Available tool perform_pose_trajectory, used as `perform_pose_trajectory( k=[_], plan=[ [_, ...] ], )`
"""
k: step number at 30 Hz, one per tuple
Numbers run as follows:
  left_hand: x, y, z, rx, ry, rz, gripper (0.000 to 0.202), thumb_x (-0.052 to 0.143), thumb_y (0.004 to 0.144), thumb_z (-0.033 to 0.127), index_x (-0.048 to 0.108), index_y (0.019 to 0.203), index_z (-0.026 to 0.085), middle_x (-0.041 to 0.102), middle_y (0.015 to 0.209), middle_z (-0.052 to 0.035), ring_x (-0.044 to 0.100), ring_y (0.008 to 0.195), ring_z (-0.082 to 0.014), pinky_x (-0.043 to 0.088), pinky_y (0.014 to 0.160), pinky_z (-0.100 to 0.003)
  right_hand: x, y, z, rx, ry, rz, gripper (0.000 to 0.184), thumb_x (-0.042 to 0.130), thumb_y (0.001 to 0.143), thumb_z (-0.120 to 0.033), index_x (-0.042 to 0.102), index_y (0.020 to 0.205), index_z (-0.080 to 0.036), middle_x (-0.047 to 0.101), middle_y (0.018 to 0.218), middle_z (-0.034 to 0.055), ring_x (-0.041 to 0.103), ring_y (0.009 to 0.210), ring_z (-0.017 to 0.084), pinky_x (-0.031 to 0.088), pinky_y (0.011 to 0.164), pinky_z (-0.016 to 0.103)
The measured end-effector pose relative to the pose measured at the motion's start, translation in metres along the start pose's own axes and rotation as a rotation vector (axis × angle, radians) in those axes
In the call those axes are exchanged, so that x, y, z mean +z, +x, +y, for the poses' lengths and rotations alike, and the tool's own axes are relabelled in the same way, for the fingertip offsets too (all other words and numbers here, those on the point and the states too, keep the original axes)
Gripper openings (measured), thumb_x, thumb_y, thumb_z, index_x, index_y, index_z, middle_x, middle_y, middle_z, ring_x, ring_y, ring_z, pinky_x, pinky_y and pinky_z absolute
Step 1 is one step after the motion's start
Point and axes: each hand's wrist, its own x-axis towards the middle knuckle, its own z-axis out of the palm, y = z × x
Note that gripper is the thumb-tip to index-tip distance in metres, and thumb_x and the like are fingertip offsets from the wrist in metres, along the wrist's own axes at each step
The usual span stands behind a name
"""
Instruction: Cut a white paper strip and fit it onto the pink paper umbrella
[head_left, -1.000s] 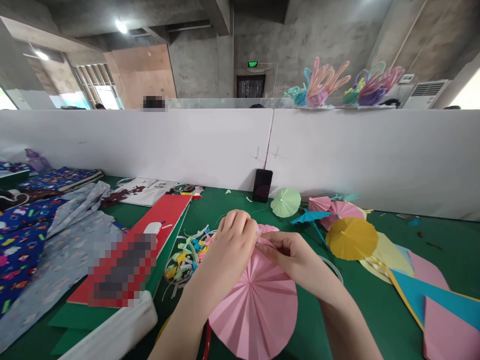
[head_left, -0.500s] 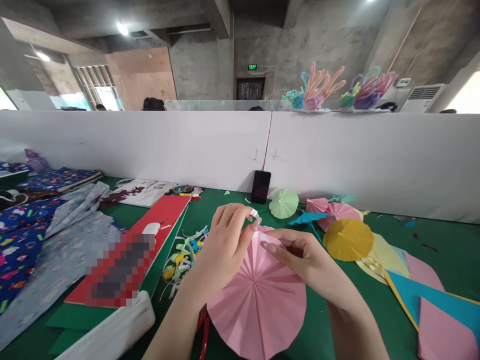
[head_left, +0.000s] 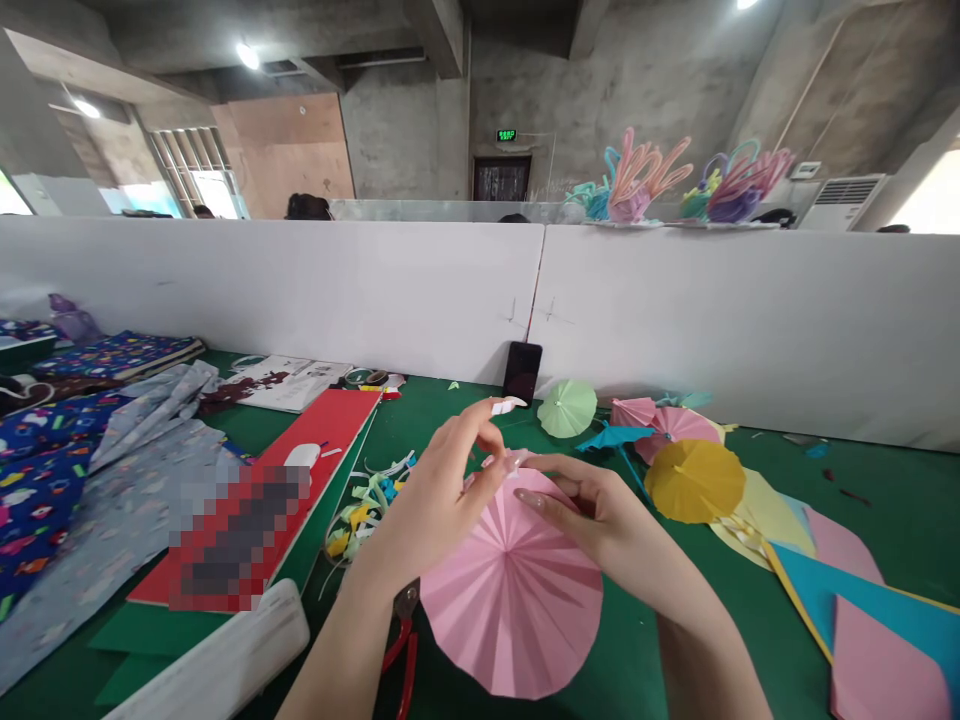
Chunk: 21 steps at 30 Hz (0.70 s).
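Observation:
A pleated pink paper disc (head_left: 514, 610), shaped like a small parasol top, hangs tilted over the green table between my hands. My right hand (head_left: 592, 505) pinches its upper edge between thumb and fingers. At the same edge, the thumb of my left hand (head_left: 461, 480) presses against the paper, with other fingers partly behind it. The left index finger is raised and carries a small white strip (head_left: 504, 407), perhaps tape, on its tip. Red-handled scissors (head_left: 407, 640) lie below my left wrist, partly covered by the disc and arm.
A black phone (head_left: 522, 372) leans on the white partition (head_left: 337, 290). Right of it are a green paper parasol (head_left: 568, 408), a yellow one (head_left: 695, 481) and coloured paper sheets (head_left: 889, 650). Paper scraps (head_left: 360, 515), a red board (head_left: 337, 425) and patterned cloth (head_left: 142, 520) lie left.
My left index finger has lifted away from the disc with the white strip on it. The disc has tilted and risen slightly, uncovering more of the scissors.

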Motion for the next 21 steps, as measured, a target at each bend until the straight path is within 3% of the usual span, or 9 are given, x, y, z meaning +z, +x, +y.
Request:
perform_pose_trajectory(
  k=[2, 5, 11, 15, 21],
  plan=[
    [-0.006, -0.002, 0.001, 0.016, 0.030, 0.106, 0.018, 0.038, 0.097, 0.033, 0.047, 0.111, 0.028, 0.054, 0.106, -0.0022, 0.053, 0.102, -0.0161, 0.050, 0.084, -0.031, 0.000, 0.002, 0.000, -0.009, -0.026, -0.006, 0.019, 0.052, 0.090, -0.033, 0.059, 0.085, -0.017, 0.033, 0.063, -0.0049, 0.026, 0.056, 0.011, 0.022, 0.050, 0.026],
    [-0.013, -0.007, 0.005, 0.075, 0.002, 0.182, 0.034, 0.026, 0.099, 0.038, 0.056, 0.092, 0.025, 0.052, 0.110, -0.0037, 0.050, 0.110, -0.0180, 0.051, 0.086, -0.033, 0.002, 0.004, 0.000, -0.019, -0.039, 0.008, 0.024, 0.051, 0.090, -0.032, 0.058, 0.073, -0.017, 0.037, 0.065, -0.0032, 0.030, 0.058, 0.011, 0.024, 0.050, 0.026],
    [-0.012, -0.010, 0.013, 0.012, 0.013, -0.097, 0.043, 0.023, 0.100, 0.038, 0.061, 0.084, 0.025, 0.049, 0.123, -0.0015, 0.040, 0.125, -0.0194, 0.039, 0.104, -0.039, 0.010, 0.002, -0.003, -0.036, -0.050, 0.006, 0.022, 0.048, 0.090, -0.029, 0.053, 0.072, -0.018, 0.034, 0.066, -0.0038, 0.027, 0.060, 0.012, 0.023, 0.052, 0.026],
    [-0.009, -0.006, 0.010, -0.031, 0.073, -0.144, 0.042, 0.023, 0.100, 0.040, 0.057, 0.083, 0.024, 0.047, 0.121, -0.0007, 0.033, 0.128, -0.0186, 0.032, 0.107, -0.043, 0.011, -0.001, -0.005, -0.054, -0.069, -0.015, 0.023, 0.046, 0.091, -0.026, 0.050, 0.070, -0.019, 0.040, 0.069, -0.0027, 0.030, 0.062, 0.013, 0.026, 0.055, 0.026],
    [-0.009, -0.005, 0.008, -0.038, 0.074, -0.191, 0.036, 0.023, 0.100, 0.039, 0.052, 0.083, 0.025, 0.042, 0.122, 0.0019, 0.030, 0.128, -0.0166, 0.032, 0.106, -0.042, 0.013, -0.004, -0.008, -0.060, -0.135, -0.049, 0.020, 0.043, 0.092, -0.023, 0.050, 0.073, -0.019, 0.038, 0.068, -0.0034, 0.029, 0.063, 0.012, 0.026, 0.054, 0.026]
  ],
)
